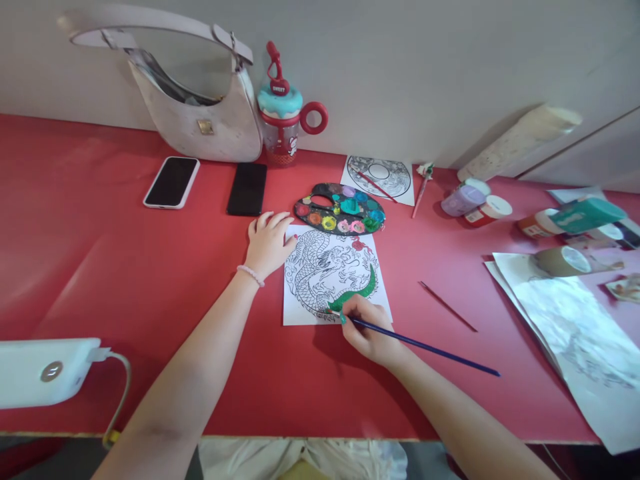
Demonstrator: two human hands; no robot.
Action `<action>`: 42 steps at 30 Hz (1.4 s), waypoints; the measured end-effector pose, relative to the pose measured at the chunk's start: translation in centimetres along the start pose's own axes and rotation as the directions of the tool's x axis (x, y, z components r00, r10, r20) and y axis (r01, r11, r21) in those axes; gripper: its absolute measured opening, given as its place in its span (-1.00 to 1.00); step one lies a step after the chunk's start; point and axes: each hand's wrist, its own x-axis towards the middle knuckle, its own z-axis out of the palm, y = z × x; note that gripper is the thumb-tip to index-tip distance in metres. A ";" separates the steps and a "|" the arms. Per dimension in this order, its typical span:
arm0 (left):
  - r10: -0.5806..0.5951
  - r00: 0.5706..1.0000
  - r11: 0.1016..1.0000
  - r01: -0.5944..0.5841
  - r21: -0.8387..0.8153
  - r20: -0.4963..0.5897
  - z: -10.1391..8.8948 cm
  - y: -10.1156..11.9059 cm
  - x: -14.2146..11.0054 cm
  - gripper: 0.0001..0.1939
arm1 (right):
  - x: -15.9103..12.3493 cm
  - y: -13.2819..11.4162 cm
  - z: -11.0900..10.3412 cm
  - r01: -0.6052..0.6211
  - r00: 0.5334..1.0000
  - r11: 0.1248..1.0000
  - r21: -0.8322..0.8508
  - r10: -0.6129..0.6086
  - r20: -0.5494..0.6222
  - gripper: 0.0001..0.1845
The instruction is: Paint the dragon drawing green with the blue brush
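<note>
A white sheet with a printed dragon drawing point(320, 267) lies flat on the red table. A curved stretch of the dragon's body is painted green, and a small patch near the top right is red. My right hand point(367, 327) pinches a long dark blue paintbrush point(430, 348), its tip touching the paper at the lower end of the green area. My left hand point(270, 243) rests with fingers spread over the sheet's upper left corner. Just above the sheet sits a black paint palette point(336, 219) with many coloured dabs.
Behind are two phones point(173, 182), a handbag point(210, 127), a tumbler point(281, 123) and a mandala sheet point(404, 181) with a thin brush on it. A loose brush point(447, 305), paint jars point(465, 198) and stacked papers point(575, 333) lie right. A power bank point(45, 373) is at left.
</note>
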 end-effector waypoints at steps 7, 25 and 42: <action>-0.002 1.000 1.000 0.002 -0.004 0.003 -0.1 0.0 0.0 -0.61 | -0.1 0.5 0.3 -0.023 1.000 1.000 -0.020 0.023 -0.005 -0.80; -0.002 1.000 1.000 0.002 -0.003 0.005 -0.1 0.1 0.0 -0.60 | 0.2 0.2 0.5 -0.108 0.994 0.992 -0.064 0.110 0.021 -0.84; 0.005 1.000 1.000 -0.005 -0.009 -0.001 0.1 -0.1 0.0 -0.60 | 0.0 0.4 0.4 -0.159 0.987 0.986 -0.048 0.160 0.027 -0.81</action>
